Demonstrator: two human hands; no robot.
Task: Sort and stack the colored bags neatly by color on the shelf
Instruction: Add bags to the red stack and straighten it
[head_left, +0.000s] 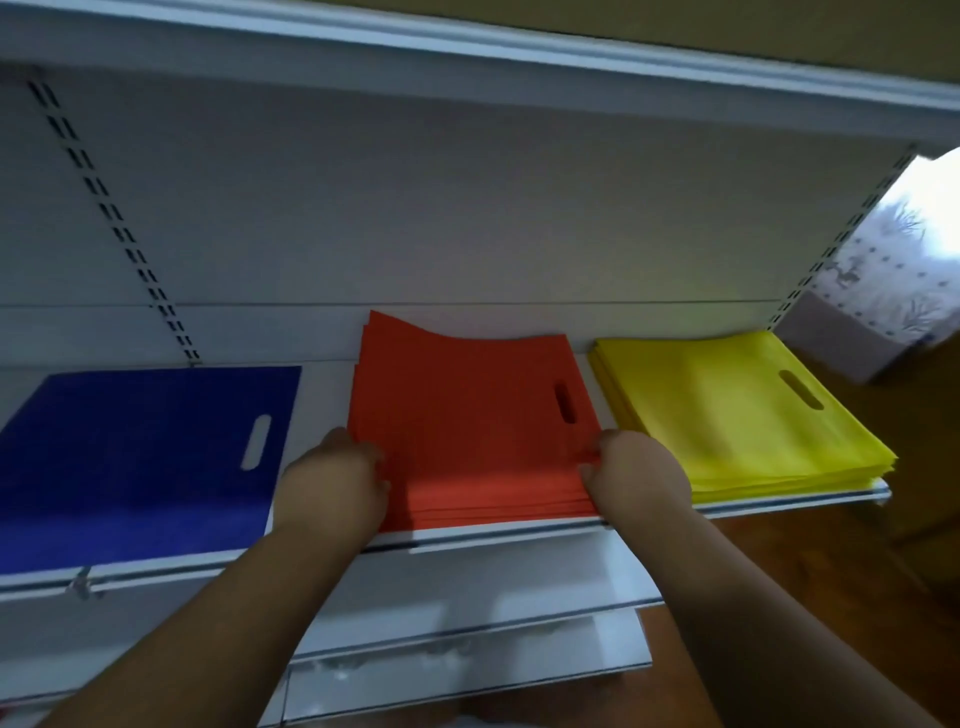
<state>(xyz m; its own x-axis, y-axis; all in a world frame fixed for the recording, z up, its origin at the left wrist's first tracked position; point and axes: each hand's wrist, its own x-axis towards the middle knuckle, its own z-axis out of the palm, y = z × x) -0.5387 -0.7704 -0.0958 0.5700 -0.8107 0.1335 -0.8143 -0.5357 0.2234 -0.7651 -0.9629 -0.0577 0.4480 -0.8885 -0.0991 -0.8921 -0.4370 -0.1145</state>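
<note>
No text, label, brand, number or sign can be read anywhere; the bags and the shelf carry no legible markings.

white back panel (415, 208) — wooden floor (779, 561), bright window (930, 182)

You have bare shelf (322, 395) between the blue bags (140, 457) and red stack (467, 415), only a thin gap before the yellow stack (727, 415), and open height above all three.
</note>
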